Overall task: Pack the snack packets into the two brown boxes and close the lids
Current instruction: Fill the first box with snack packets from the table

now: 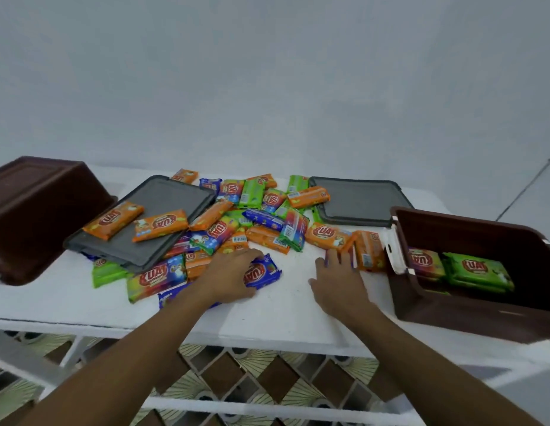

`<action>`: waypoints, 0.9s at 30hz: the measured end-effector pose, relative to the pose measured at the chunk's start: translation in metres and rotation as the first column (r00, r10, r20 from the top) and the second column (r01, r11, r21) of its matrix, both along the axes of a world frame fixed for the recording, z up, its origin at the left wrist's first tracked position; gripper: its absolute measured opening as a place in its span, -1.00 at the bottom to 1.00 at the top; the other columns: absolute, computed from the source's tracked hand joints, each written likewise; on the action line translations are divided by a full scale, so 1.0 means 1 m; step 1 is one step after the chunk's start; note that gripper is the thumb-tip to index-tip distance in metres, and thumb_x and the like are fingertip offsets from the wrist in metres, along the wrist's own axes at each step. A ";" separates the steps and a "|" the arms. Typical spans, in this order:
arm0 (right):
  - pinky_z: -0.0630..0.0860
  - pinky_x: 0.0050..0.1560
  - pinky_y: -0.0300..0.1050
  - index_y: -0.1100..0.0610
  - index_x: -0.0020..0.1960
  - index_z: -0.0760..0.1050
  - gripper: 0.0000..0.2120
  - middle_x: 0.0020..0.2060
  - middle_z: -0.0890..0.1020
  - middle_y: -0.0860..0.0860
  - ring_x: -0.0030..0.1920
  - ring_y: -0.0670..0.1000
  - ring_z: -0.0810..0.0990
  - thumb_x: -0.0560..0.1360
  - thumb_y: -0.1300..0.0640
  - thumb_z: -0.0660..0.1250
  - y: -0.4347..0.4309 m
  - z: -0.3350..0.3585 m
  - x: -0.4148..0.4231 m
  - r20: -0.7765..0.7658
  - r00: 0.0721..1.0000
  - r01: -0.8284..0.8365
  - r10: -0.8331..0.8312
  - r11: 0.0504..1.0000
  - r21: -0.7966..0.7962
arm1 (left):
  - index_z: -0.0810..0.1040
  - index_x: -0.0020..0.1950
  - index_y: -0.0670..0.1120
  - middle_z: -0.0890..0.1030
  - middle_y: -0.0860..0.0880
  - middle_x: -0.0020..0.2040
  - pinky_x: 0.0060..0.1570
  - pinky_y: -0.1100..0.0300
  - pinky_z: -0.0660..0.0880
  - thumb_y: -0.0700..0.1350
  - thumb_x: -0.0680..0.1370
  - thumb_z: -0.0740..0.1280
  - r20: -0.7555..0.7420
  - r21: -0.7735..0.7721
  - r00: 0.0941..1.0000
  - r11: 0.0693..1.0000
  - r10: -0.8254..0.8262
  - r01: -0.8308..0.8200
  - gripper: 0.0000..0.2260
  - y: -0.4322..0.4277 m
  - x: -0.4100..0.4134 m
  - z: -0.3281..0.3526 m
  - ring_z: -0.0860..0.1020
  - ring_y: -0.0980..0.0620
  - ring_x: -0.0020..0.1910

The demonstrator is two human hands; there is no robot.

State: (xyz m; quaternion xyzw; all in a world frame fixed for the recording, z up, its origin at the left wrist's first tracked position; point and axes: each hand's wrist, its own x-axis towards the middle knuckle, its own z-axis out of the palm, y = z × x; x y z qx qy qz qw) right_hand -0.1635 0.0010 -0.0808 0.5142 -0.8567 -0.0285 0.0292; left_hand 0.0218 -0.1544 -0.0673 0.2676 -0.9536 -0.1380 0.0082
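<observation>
A heap of glossy foil snack packets lies loose across the middle of the white surface. Some rest on a flat grey plastic lid at the left, and a second grey lid lies behind on the right. The left hand curls round a blue foil packet at the heap's near edge, thumb at its near side and fingers over the far side. The right hand is spread flat, its fingertips at an orange foil packet just beside the open brown plastic box on the right, which already holds a few packets. The other brown box sits tipped at the far left. The packets look light, slick and crushable, so they are probably best pinched across the short sides without squeezing.
</observation>
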 end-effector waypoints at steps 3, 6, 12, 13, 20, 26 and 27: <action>0.36 0.28 0.11 0.04 0.41 0.32 -0.46 0.36 0.34 0.07 0.36 0.15 0.28 0.53 -0.21 0.23 0.006 -0.003 -0.008 0.082 0.995 0.060 -0.050 0.990 -0.128 | 0.25 0.49 0.06 0.42 0.04 0.41 0.31 0.03 0.29 0.17 0.44 0.39 -0.087 0.021 0.996 1.000 0.006 -0.004 -0.33 -0.001 0.000 -0.011 0.41 0.02 0.32; 0.36 0.30 0.11 -0.01 0.36 0.33 -0.49 0.37 0.28 0.08 0.34 0.22 0.26 0.50 -0.22 0.29 0.008 -0.007 -0.009 0.208 0.964 0.211 -0.167 0.955 -0.210 | 0.26 0.48 0.07 0.45 0.05 0.39 0.29 0.07 0.20 0.24 0.46 0.24 -0.157 -0.087 0.988 0.996 0.002 -0.016 -0.38 0.006 0.001 -0.028 0.43 0.05 0.30; 0.52 0.07 0.01 0.04 0.28 0.31 -0.51 0.24 0.39 0.04 0.20 0.13 0.41 0.45 -0.12 0.36 0.008 0.002 -0.014 0.283 0.945 0.228 -0.163 0.949 -0.216 | 0.22 0.52 0.00 0.41 0.00 0.43 0.32 0.13 0.26 0.13 0.55 0.26 -0.206 -0.142 0.972 0.986 -0.110 0.082 -0.42 0.008 -0.003 -0.026 0.40 0.02 0.34; 0.52 0.04 0.00 0.04 0.27 0.30 -0.50 0.20 0.41 0.03 0.16 0.10 0.43 0.44 -0.12 0.35 0.010 0.004 -0.013 0.298 0.942 0.226 -0.156 0.950 -0.216 | 0.20 0.53 0.00 0.40 0.01 0.44 0.32 0.15 0.28 0.13 0.56 0.26 -0.203 -0.122 0.971 0.987 -0.124 0.101 -0.42 0.008 -0.004 -0.025 0.39 0.03 0.34; 0.61 0.02 -0.03 0.06 0.30 0.38 -0.70 0.16 0.54 0.04 0.05 0.02 0.57 0.58 0.11 0.25 0.009 0.022 -0.006 0.744 0.665 0.459 -0.068 0.823 -0.334 | 0.18 0.53 0.01 0.38 -0.03 0.44 0.18 0.16 0.45 0.09 0.54 0.31 -0.205 0.027 0.973 0.994 -0.101 0.109 -0.39 0.007 -0.012 -0.020 0.39 0.02 0.34; 0.65 0.02 0.03 0.04 0.18 0.47 -0.74 0.26 0.53 0.08 0.11 0.05 0.60 0.52 0.22 0.38 0.007 0.037 -0.015 0.934 0.352 0.533 -0.065 0.834 -0.143 | -0.09 0.54 0.17 0.20 -0.07 0.46 0.30 -0.13 0.37 -0.01 0.45 0.36 -0.049 0.149 0.996 0.987 0.073 -0.065 -0.19 0.009 -0.025 -0.009 0.18 -0.19 0.43; 0.66 -0.03 -0.03 0.02 0.22 0.45 -0.68 0.29 0.51 0.06 0.16 0.06 0.58 0.52 0.21 0.40 0.007 0.041 -0.017 0.897 0.431 0.482 -0.094 0.865 -0.141 | -0.11 0.54 0.19 0.19 -0.06 0.47 0.31 -0.15 0.35 0.00 0.44 0.37 -0.037 0.140 0.997 0.989 0.061 -0.056 -0.16 0.008 -0.029 -0.006 0.16 -0.19 0.43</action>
